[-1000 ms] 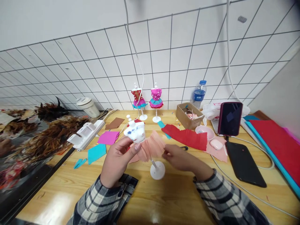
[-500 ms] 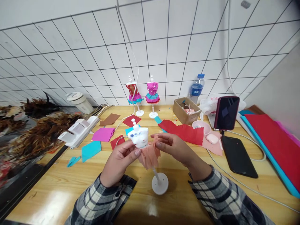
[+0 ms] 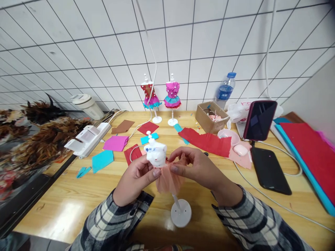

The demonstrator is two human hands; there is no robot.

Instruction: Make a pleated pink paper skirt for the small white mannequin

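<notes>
A small white dress form (image 3: 157, 156) with blue smudges on its chest tilts between my two hands, its round base (image 3: 181, 213) pointing toward me. Gathered peach crepe paper (image 3: 169, 181) wraps its waist like a skirt. My left hand (image 3: 136, 179) is closed on the form's waist, thumb at the paper's upper edge. On the other side, my right hand (image 3: 201, 172) pinches the peach paper at the waist between thumb and fingers. Behind stand two dressed forms, one in a red-and-brown top (image 3: 150, 94) and one in a pink top (image 3: 172, 93).
Coloured paper pieces lie about, including a long red strip (image 3: 206, 141) and a magenta piece (image 3: 115, 143). A cardboard box (image 3: 209, 118), water bottle (image 3: 225, 91), propped phone (image 3: 260, 120) and flat black phone (image 3: 270, 170) are to the right. A power strip (image 3: 90, 139) and brown feathers (image 3: 49, 136) are left.
My right hand has moved slightly, its fingers now bent further behind the peach paper. The form's base has come nearer to me. The whole view has shifted a little.
</notes>
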